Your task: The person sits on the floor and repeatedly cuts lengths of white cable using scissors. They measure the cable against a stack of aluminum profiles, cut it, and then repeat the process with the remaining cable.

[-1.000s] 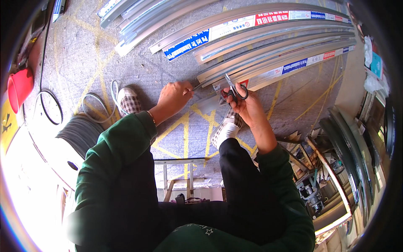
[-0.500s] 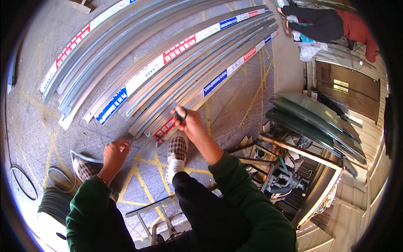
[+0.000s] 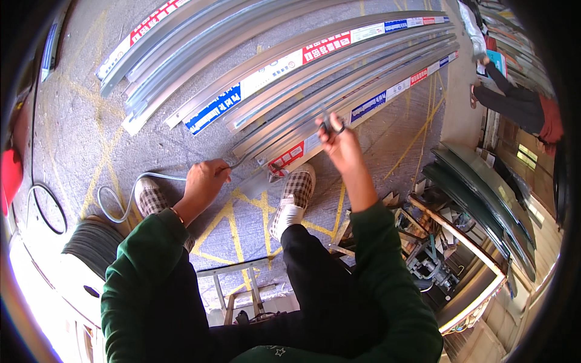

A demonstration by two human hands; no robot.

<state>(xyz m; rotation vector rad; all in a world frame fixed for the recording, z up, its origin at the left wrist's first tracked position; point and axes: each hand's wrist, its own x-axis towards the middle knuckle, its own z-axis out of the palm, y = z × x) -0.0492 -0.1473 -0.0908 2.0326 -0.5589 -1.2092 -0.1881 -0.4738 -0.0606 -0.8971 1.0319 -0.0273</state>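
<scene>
My left hand (image 3: 206, 180) is closed in a pinch on a thin grey sealing strip (image 3: 164, 175), low over the ends of the long metal profiles (image 3: 275, 142). The strip trails left from the hand in a loop, and its other end runs on to the profiles. Farther right, my right hand (image 3: 342, 150) grips a pair of scissors (image 3: 331, 125) by the dark handles, the blades pointing away over the nearest profiles. A red-handled tool (image 3: 277, 172) lies by the profile ends, beside my right shoe.
A large reel of dark strip (image 3: 95, 245) stands at my left. To the right are stacked dark glass panes (image 3: 478, 196) and a rusty frame (image 3: 457, 233) holding scrap. A metal stand (image 3: 233, 271) is between my legs. Another person (image 3: 520, 103) bends at the far right.
The whole view has swung left, so the profiles and shoes appear farther right. My left hand still pinches the strip and my right hand keeps the scissors.
</scene>
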